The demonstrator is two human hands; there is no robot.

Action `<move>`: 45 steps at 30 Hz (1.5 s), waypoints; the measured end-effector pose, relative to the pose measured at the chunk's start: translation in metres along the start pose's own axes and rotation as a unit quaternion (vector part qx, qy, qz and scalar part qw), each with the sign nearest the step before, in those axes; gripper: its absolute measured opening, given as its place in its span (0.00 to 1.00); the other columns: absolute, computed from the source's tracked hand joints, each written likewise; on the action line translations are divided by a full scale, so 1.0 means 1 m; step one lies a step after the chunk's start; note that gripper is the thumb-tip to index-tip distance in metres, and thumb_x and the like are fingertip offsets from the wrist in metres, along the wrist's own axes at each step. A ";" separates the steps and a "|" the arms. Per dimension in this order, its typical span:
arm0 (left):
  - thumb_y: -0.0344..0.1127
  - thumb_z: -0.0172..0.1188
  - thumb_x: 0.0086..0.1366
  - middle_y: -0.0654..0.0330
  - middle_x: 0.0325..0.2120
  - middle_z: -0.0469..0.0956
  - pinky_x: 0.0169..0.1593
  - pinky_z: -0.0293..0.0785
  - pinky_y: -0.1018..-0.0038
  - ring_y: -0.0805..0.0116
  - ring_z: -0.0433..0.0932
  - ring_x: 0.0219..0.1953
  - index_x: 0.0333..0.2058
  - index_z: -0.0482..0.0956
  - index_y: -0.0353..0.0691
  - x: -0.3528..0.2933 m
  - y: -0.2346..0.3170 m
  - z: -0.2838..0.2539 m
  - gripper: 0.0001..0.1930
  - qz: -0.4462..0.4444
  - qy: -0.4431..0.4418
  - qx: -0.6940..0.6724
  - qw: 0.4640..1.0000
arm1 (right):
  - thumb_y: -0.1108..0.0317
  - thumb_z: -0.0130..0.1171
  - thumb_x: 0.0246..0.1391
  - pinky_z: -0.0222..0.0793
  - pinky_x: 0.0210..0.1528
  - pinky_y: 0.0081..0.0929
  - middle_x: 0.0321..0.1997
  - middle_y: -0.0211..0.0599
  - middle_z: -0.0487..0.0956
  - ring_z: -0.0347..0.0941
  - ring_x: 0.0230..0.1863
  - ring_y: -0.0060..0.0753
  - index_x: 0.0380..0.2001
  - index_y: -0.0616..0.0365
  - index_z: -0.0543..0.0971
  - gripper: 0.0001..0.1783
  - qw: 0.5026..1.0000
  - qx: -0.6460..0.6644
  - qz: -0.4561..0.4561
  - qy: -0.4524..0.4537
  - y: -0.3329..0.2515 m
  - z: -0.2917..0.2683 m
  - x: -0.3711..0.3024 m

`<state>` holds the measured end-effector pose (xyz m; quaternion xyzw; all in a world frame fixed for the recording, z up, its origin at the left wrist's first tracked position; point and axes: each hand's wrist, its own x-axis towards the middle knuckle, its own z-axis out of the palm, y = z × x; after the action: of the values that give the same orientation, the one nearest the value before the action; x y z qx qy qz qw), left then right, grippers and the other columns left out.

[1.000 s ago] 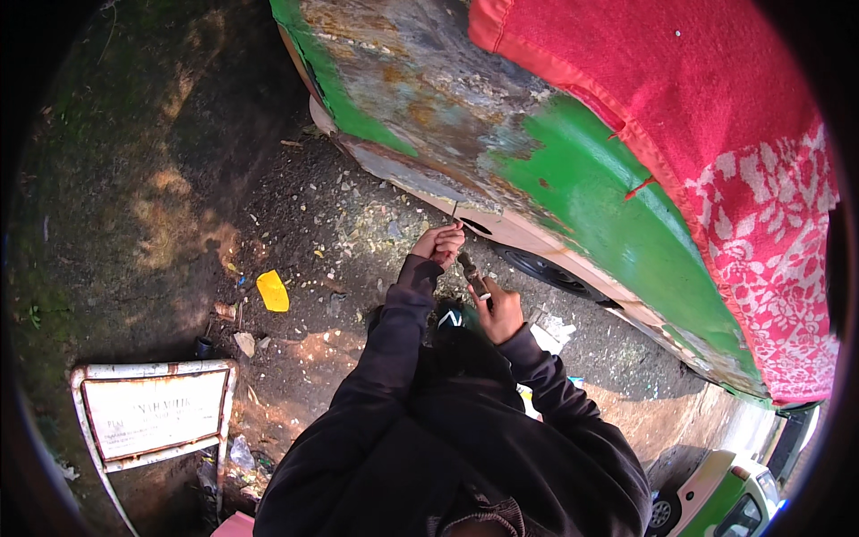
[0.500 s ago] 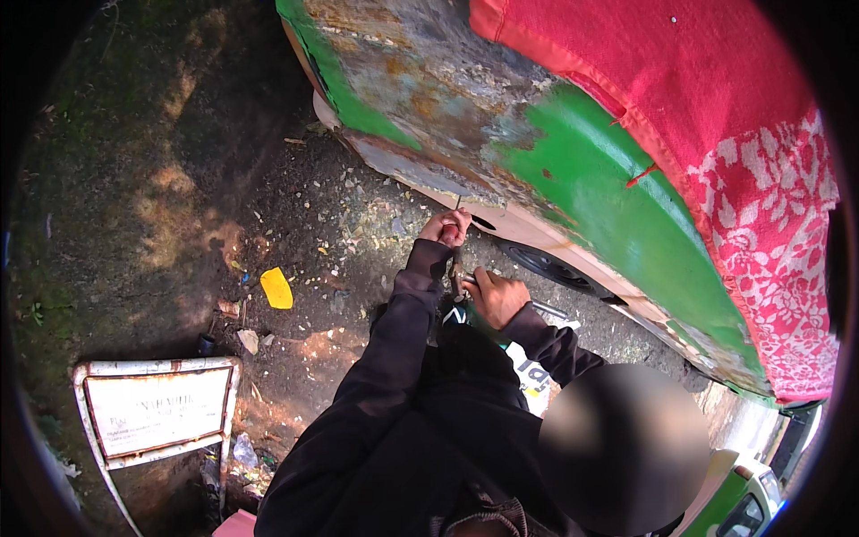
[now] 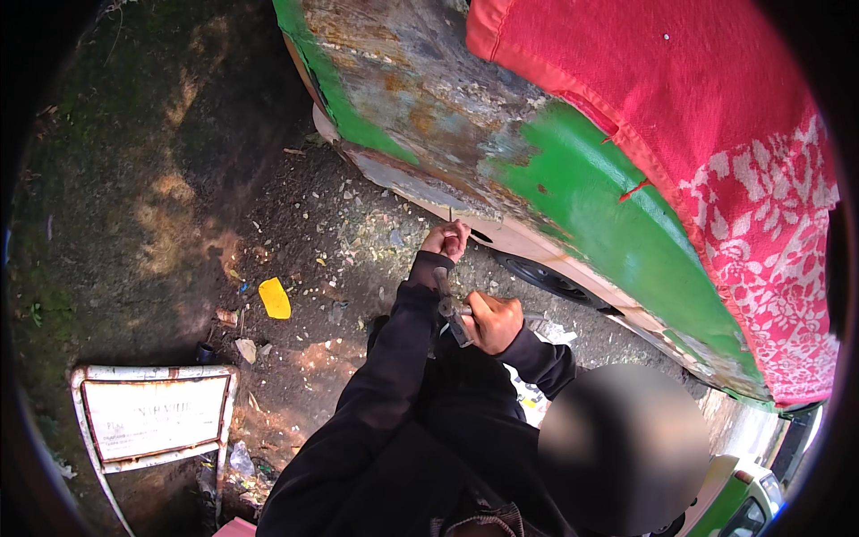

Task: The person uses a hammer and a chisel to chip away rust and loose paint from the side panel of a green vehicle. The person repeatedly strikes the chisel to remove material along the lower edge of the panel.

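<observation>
My left hand (image 3: 445, 240) is closed around a thin-shafted tool (image 3: 451, 215) that looks like a screwdriver. Its reddish handle end shows in my grip, and its tip points at the lower edge of a worn green car body (image 3: 573, 174); whether it touches cannot be told. Bare, rusty metal and filler show above that edge. My right hand (image 3: 497, 322) grips a hammer (image 3: 454, 320), its metal head held near my left forearm, below and apart from the tool. The hammer's handle runs out to the right behind my fist.
A red and white floral cloth (image 3: 644, 89) covers the car's upper part. The car's dark wheel (image 3: 550, 277) is beyond my right hand. On the debris-strewn ground lies a yellow piece (image 3: 275, 298). A rusty white metal-framed sign (image 3: 157, 416) stands at lower left. Another green vehicle (image 3: 738, 501) is at lower right.
My right hand has drawn the hammer back toward my body, away from the tool. My left hand stays by the car's lower edge, with the tool still in it.
</observation>
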<state>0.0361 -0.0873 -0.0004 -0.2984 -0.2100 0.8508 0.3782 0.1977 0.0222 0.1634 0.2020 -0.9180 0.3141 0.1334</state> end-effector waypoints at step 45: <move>0.18 0.45 0.58 0.61 0.16 0.62 0.34 0.79 0.77 0.78 0.63 0.15 0.22 0.61 0.29 0.003 -0.011 0.004 0.07 -0.077 0.025 -0.027 0.996 | 0.56 0.56 0.52 0.66 0.18 0.37 0.17 0.38 0.71 0.72 0.17 0.44 0.27 0.57 0.69 0.16 0.998 -0.032 0.050 -0.029 0.040 0.025 -0.005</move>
<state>0.0370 -0.0789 0.0078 -0.3123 -0.2458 0.8056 0.4393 0.1808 0.0368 0.1213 0.1610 -0.9400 0.2847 0.0972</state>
